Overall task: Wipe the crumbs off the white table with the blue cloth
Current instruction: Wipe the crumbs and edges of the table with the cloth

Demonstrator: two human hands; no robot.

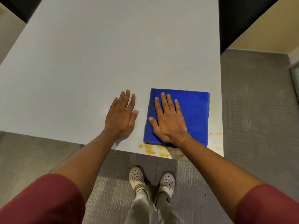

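Observation:
A folded blue cloth lies flat on the white table, near its front right corner. My right hand rests palm down on the cloth's left half, fingers stretched out and pressing on it. My left hand lies flat on the bare table just left of the cloth, fingers extended and holding nothing. Orange-yellow crumbs are strewn along the table's front edge below the cloth. A few more crumbs sit by the right edge, beside the cloth.
The table's front edge runs just below my wrists and its right edge is close to the cloth. Grey carpet surrounds the table. My feet in white perforated shoes stand right under the front edge. Dark walls rise at the far corners.

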